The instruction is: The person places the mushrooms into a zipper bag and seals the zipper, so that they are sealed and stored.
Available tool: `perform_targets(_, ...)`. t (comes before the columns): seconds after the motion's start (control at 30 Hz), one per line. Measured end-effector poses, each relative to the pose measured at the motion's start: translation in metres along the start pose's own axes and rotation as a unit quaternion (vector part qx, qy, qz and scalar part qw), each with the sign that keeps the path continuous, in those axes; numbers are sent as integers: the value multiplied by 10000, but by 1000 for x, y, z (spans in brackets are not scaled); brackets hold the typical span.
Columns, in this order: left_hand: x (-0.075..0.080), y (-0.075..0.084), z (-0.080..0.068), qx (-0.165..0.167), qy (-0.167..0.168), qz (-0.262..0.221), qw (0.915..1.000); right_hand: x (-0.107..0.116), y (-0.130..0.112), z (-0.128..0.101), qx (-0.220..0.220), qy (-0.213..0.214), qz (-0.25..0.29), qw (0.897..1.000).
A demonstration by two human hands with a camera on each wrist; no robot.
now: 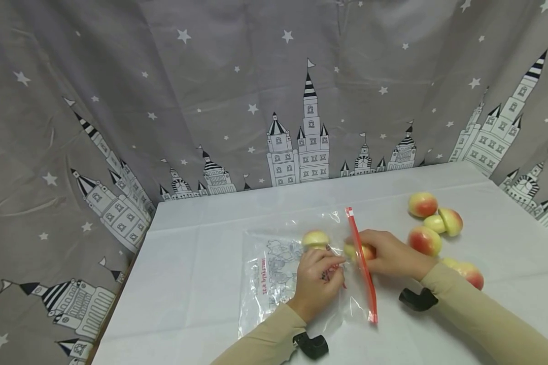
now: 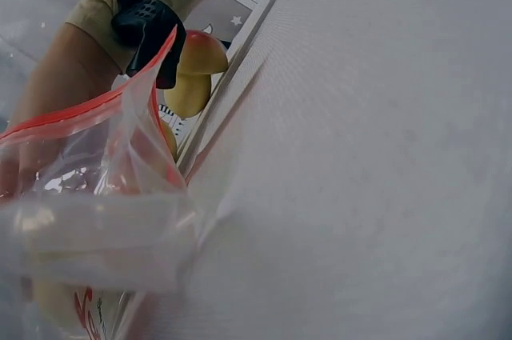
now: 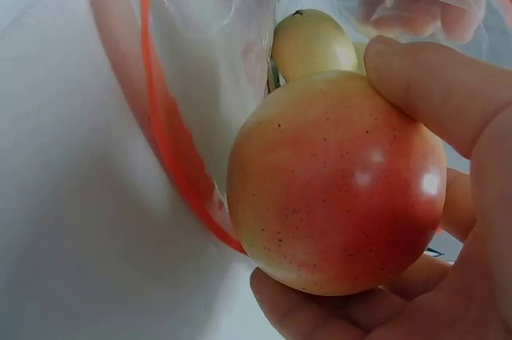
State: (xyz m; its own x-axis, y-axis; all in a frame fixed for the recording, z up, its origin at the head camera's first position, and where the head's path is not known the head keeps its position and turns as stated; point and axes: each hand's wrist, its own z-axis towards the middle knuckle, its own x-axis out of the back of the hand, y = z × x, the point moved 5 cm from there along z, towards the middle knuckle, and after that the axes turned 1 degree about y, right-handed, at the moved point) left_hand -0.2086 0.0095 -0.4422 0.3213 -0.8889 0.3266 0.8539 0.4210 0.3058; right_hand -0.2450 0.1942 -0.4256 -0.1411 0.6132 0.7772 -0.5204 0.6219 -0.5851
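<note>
Resting in the right hand (image 1: 395, 256), fingers and thumb curled round it, a red-yellow peach (image 3: 336, 188) right at the red-zippered mouth of the clear plastic bag (image 1: 274, 276), partly past the red zipper strip (image 1: 362, 263) but not released. Pinching the upper lip of the bag mouth, the left hand (image 1: 317, 281), lifting the film so the opening gapes. Already inside, seen through the plastic, one pale yellow peach (image 1: 315, 238), lying just beyond the held one. Flat on the white tablecloth (image 1: 196, 263), the bag with its printed side up. Waiting outside to the right, near the right forearm, four more peaches (image 1: 436, 223) in a loose cluster, two of them touching. Judged from this: early going, one fruit bagged, a second halfway in, the rest and the zipper closure not yet dealt with. Behind the table, a grey castle-and-star curtain (image 1: 274, 101).
</note>
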Motion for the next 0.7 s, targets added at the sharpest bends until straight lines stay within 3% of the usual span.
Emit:
perform_targets(0.53,-1,0,-1,-77,-2,38,10000,-13,4,22,-544,67,17,9985)
perform_targets(0.7,-1,-1,0,-77,-7,24,10000,-17,1,26,-414,159,-26,9990)
